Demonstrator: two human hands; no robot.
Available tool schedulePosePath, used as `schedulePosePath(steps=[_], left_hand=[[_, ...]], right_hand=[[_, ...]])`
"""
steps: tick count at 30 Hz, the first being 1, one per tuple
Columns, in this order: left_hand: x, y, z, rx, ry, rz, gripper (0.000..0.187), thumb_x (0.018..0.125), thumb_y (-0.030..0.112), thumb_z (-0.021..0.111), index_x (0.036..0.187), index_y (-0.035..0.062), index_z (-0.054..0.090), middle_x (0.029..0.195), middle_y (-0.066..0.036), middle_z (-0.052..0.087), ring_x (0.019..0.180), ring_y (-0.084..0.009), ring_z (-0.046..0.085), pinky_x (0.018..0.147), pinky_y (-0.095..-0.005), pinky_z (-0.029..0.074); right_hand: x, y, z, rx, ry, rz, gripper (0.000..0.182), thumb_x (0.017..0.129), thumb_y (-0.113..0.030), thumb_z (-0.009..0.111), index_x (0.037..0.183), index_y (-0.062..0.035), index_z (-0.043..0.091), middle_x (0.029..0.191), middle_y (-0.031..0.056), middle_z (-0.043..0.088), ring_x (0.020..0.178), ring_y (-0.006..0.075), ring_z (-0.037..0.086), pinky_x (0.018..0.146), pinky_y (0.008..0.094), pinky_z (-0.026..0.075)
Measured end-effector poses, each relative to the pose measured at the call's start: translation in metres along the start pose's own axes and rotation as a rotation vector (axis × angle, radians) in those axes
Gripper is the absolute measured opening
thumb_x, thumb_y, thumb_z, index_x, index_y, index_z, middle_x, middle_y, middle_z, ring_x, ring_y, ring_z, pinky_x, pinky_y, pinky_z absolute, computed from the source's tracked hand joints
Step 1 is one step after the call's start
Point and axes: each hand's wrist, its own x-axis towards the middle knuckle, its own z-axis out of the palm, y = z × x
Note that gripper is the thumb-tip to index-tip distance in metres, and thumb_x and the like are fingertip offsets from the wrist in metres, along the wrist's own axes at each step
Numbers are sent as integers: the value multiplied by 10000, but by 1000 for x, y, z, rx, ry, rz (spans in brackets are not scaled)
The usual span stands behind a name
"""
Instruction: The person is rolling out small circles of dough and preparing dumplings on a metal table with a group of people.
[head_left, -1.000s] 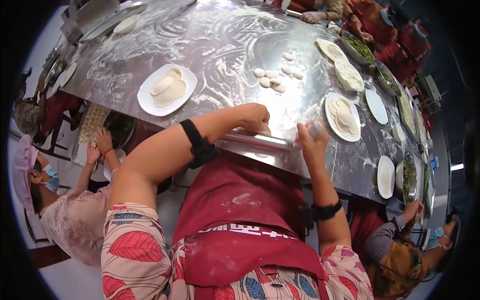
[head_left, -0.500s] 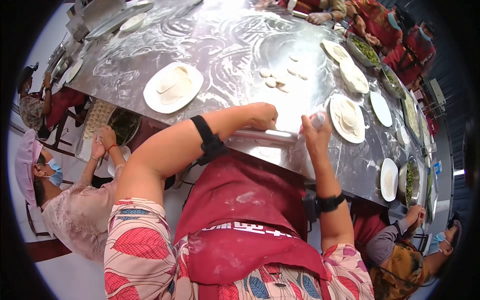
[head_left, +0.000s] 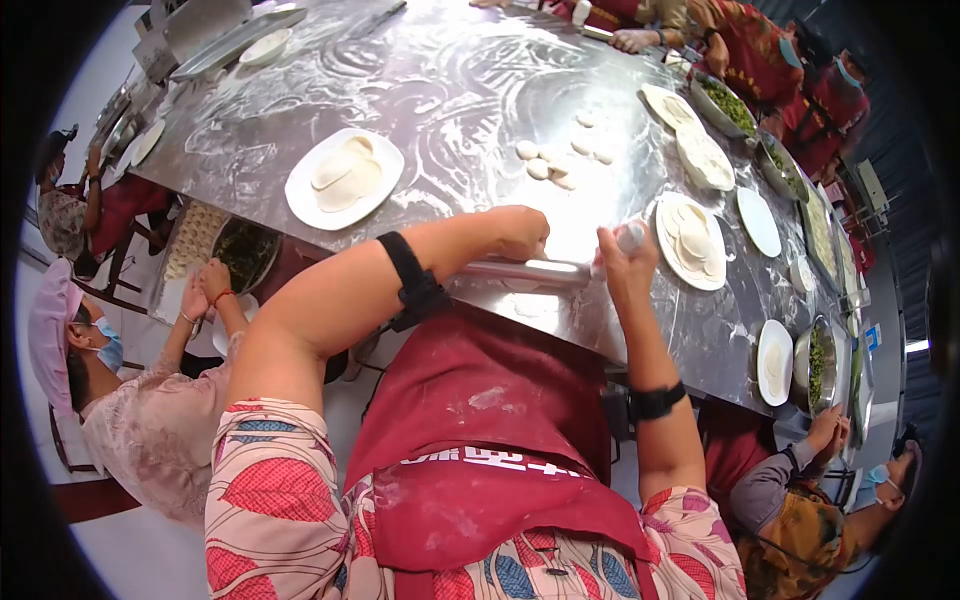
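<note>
My right hand (head_left: 628,268) is closed around one end of a metal rolling pin (head_left: 530,270), near the front edge of the table. A rounded pale grey end sticks up above that fist. My left hand (head_left: 522,232) is curled down just behind the pin's left part. Its fingertips are hidden, so I cannot see what they hold. Beyond my hands lie several small dough pieces (head_left: 538,168). A white plate (head_left: 299,205) with flat dough wrappers (head_left: 350,178) stands to the left. Another plate (head_left: 707,283) of wrappers (head_left: 692,235) is right of my right hand.
The floured metal table (head_left: 450,120) spreads ahead. More white plates (head_left: 760,222) and bowls of green filling (head_left: 725,105) line its right side. A masked person (head_left: 150,420) sits close on my left, beside a tray of dumplings (head_left: 195,235). Another person (head_left: 800,500) sits at right.
Both of my hands and the rolling pin stay in nearly the same place. The whole view has shifted very slightly. At the far edge, another person's hand has come into view.
</note>
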Motion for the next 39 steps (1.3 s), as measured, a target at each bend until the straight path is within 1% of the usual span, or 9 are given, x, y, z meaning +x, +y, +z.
schedulePosePath(steps=[4,7,11,13,20,24,30,33,39], left_hand=[[-8,-2,-5,76,-13,46,174,774,118,557,885,13,640,842,-180,646,799,-321,617,715,-389,473],[-11,-13,-12,-232,-117,-156,197,777,122,566,919,-1,623,852,-174,644,782,-300,611,713,-383,469],[-15,-11,-17,-23,-78,-24,227,798,180,597,932,-1,620,859,-179,643,812,-298,608,743,-377,462],[-8,-13,-12,-12,-55,-38,235,797,199,601,921,1,625,860,-183,645,827,-308,611,743,-383,461],[-21,-5,-4,89,15,-52,275,724,192,664,938,22,636,898,-191,647,858,-324,619,749,-396,469],[-24,-6,3,111,80,-32,296,701,173,677,952,23,634,908,-197,644,851,-326,622,750,-392,470],[-18,-12,-1,-440,80,-167,285,695,146,666,940,3,632,868,-193,649,835,-296,629,732,-369,472],[-15,-16,5,-233,85,-67,237,729,171,652,906,12,642,850,-186,652,808,-296,629,713,-370,476],[-13,-14,-2,40,20,-115,191,762,209,607,842,49,676,816,-178,649,773,-306,627,687,-392,480]], right_hand=[[-52,-9,-17,59,-9,87,153,814,-50,628,773,-40,481,609,28,556,522,85,542,475,230,432],[-57,-15,-15,109,-14,92,150,816,-50,625,773,-44,482,614,27,558,527,85,544,480,226,434],[7,11,-1,-6,-14,-56,160,809,-55,635,778,-38,479,611,15,524,501,83,516,450,237,410],[21,4,11,28,-21,-21,163,804,-57,641,778,-38,481,626,16,533,507,84,521,457,236,416],[-62,-13,-18,97,1,87,156,822,-48,642,778,-46,492,626,28,559,534,81,551,486,226,439],[-62,-11,-15,100,11,72,155,827,-52,652,788,-54,502,615,19,556,528,78,546,482,221,436],[-52,-9,-13,92,-9,61,154,822,-38,651,794,-56,501,612,14,552,527,83,550,484,221,436],[-65,-13,-17,122,-13,53,155,817,-34,651,787,-50,499,617,17,555,529,83,551,484,223,437],[-32,0,-14,33,-43,62,149,828,-68,647,809,-50,500,633,33,568,537,113,564,505,232,454]])
